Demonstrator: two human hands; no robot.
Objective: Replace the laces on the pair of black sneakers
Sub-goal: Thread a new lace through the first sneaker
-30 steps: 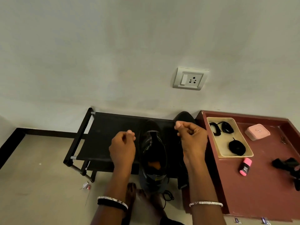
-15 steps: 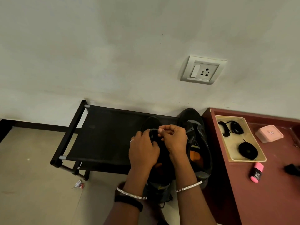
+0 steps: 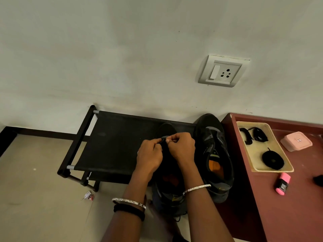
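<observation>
Sneaker 1 (image 3: 167, 191) is set toe-to-wall at the right end of the rack (image 3: 113, 142), heel past its front edge. Sneaker 2 (image 3: 213, 154) is parked just beside it, at the rack's right edge. A black lace (image 3: 163, 139) is pinched over sneaker 1's toe-end eyelets by left hand (image 3: 150, 154) and right hand (image 3: 181, 147), fingers curled, fingertips nearly touching. Step judged: lacing at the lowest eyelets. Next move: lace end to be fed through an eyelet, slack evened. Coiled laces (image 3: 272, 159) are kept in the tray (image 3: 286, 167) near the maroon table (image 3: 297, 210)'s back-left corner.
</observation>
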